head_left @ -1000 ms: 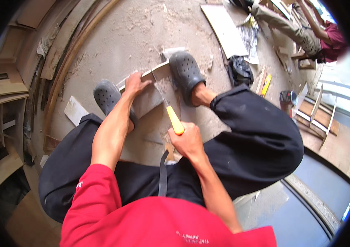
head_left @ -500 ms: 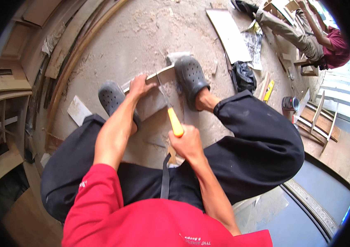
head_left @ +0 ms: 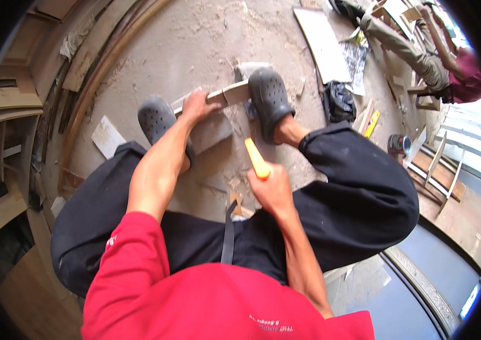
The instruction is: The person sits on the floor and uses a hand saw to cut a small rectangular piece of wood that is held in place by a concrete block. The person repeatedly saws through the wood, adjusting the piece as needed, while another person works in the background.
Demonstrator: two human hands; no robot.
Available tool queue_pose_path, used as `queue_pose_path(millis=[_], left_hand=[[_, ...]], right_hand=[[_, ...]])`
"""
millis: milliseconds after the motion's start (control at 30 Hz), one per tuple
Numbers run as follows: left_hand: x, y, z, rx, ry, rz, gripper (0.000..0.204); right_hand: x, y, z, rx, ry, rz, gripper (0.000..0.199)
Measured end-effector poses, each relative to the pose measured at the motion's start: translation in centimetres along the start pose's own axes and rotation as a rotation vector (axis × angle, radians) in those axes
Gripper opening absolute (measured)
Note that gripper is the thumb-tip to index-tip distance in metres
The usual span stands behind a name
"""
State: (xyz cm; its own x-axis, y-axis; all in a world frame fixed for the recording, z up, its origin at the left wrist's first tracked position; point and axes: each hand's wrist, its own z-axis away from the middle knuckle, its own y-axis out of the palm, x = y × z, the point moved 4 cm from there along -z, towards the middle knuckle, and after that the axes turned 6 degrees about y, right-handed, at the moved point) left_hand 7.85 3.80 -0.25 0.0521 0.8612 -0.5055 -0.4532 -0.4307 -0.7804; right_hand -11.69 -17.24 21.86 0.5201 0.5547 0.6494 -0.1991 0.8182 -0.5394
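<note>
A narrow wooden strip (head_left: 236, 94) lies across between my two dark clogs, raised over a block (head_left: 213, 135). My left hand (head_left: 197, 107) is closed on the strip's edge left of its middle, fingers over the top. A thin dark line, like a cut, crosses the strip just right of that hand. Closer to my body, my right hand (head_left: 273, 187) is wrapped round the yellow handle (head_left: 256, 157) of what looks like a handsaw. The handle points toward the strip; its blade is hard to make out now. The right clog (head_left: 269, 96) is against the strip's right end.
Long boards (head_left: 101, 54) lean at the left. A white panel (head_left: 321, 48), a black plastic bag (head_left: 338, 102), a yellow level-like tool (head_left: 372, 123) and a can (head_left: 399, 144) lie to the right. Another person (head_left: 470, 73) works at the far right. Shavings litter the floor.
My right hand has drawn the saw back and to the right, away from the strip; its blade no longer shows against the wood. My left hand keeps its hold on the strip.
</note>
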Motion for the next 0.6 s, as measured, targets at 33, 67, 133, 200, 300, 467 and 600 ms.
queue_pose_path(millis=[33,67,133,200,300,467,600], left_hand=[[0.4,0.0,0.3,-0.089,0.06,-0.078,0.061],[0.7,-0.1,0.5,-0.101,0.057,-0.076,0.062],[0.0,-0.1,0.5,-0.108,0.051,-0.08,0.061],[-0.8,-0.5,0.6,-0.026,0.051,-0.012,0.057],[-0.7,0.3,1.3,-0.1,0.059,-0.067,0.053],[-0.8,0.0,0.6,-0.068,0.007,-0.027,0.054],[-0.3,0.1,0.7,-0.083,0.015,-0.042,0.055]], right_hand=[[0.6,0.0,-0.8,-0.019,-0.047,0.015,0.026],[1.0,0.2,-0.2,0.012,-0.031,0.011,0.024],[1.7,-1.0,2.8,-0.04,-0.069,-0.012,0.023],[1.0,-1.4,4.1,-0.053,-0.05,-0.033,0.022],[-0.2,-0.3,2.9,0.007,0.022,-0.064,0.021],[1.2,1.7,-1.9,-0.017,-0.036,0.01,0.022],[0.8,-0.6,3.2,-0.037,-0.085,0.003,0.025]])
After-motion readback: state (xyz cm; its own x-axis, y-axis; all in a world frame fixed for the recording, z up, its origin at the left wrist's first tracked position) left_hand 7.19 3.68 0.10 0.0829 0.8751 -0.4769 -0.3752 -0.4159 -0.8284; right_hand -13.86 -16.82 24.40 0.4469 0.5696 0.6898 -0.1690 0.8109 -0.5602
